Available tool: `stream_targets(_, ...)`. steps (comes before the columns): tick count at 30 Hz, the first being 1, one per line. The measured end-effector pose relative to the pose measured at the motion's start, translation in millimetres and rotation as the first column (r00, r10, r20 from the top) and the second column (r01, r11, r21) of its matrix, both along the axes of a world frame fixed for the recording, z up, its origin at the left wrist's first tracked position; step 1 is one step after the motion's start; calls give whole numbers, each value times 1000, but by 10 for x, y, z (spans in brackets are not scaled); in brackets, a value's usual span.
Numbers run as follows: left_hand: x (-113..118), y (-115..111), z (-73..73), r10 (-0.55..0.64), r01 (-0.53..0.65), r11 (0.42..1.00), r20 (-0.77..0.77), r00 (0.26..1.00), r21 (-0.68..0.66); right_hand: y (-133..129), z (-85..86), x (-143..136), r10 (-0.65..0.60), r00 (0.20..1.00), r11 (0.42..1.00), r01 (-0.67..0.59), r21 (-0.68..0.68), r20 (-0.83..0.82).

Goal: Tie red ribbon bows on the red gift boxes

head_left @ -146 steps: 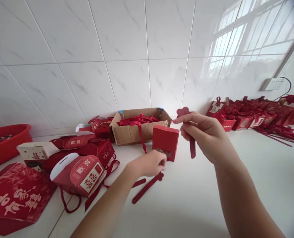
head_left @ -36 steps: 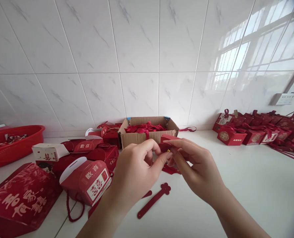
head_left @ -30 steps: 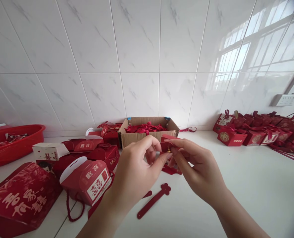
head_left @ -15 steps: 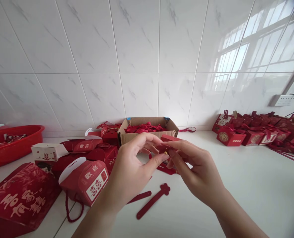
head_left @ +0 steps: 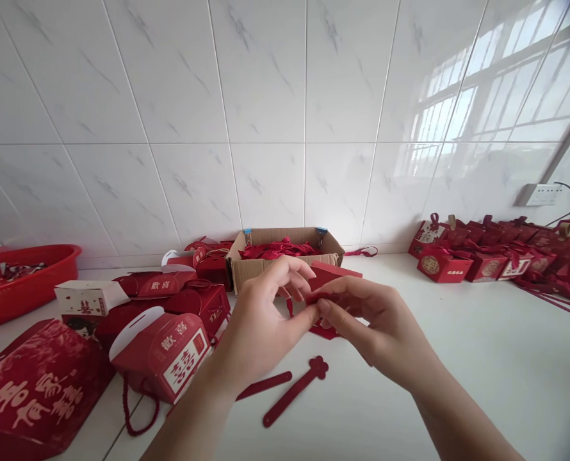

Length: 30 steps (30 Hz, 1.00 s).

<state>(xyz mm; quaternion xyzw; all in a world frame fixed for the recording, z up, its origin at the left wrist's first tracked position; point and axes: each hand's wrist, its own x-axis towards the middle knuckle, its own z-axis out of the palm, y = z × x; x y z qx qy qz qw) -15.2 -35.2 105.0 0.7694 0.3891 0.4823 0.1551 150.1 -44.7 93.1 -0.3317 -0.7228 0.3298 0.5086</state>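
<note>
At nine o'clock a shallow red plastic basket (head_left: 23, 282) sits at the back of the white counter (head_left: 481, 378). Toward eight o'clock lie a flat red paper bag with gold lettering (head_left: 30, 390), a heap of red card gift boxes with white-lined flaps (head_left: 162, 342), and behind them an open brown cardboard tray of red ribbons (head_left: 285, 251) at twelve o'clock.

The left hand (head_left: 260, 320) is at the centre of the view, thumb and forefinger pinched on a thin dark-red strap of stiff paper or felt (head_left: 321, 299); its grip is closed on that strap. The right hand (head_left: 381, 330) meets it from three o'clock, fingertips (head_left: 324, 310) also pinched on the same strap, just in front of a small red card box (head_left: 335, 274) whose lid shows above the fingers. Whether the strap is already joined to the box cannot be told, since the fingers hide the joint.

The strap looks very light, thin and easily creased, so a fingertip pinch near its end seems the right hold; a pull along its length would probably suit it better than a bend. The box is probably light, hollow and crushable, best steadied by its edges.

At six o'clock a spare dark-red strap with a flower-shaped end (head_left: 295, 390) lies flat on the counter. At three o'clock, a row of finished red gift boxes with ribbons (head_left: 487, 259) stands against the wall.
</note>
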Motion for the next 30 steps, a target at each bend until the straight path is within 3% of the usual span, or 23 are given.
stream_targets(5, 65, 88, -112, 67, -64, 998, -157, 985, 25, 70, 24, 51, -26, 992, 984, 47, -170, 123)
stream_targets(10, 201, 394, -323, 73, -69, 996, -77, 994, 50, 258, 20, 269, -217, 974, 962, 225, -157, 63)
stream_targets(15, 225, 958, -519, 68, -58, 983, 54, 996, -175, 326, 68, 547, -420, 891, 907, 416, -61, -174)
stream_targets(20, 314, 1348, -683, -89, 106, 948, 67, 994, -300, 332, 85, 667, -361, 907, 932, 355, -68, -217)
stream_targets(25, 365, 1332, -731, -124, 144, 942, 85, 989, -302, 344, 97, 695, -289, 924, 957, 285, -51, -252)
stream_targets(28, 284, 1183, -611, -98, 116, 968, 93, 991, -221, 330, 112, 700, -244, 926, 969, 248, -22, -289)
stream_targets(30, 202, 1058, -486, -73, 82, 992, 98, 992, -93, 320, 117, 685, -199, 925, 978, 210, -2, -325)
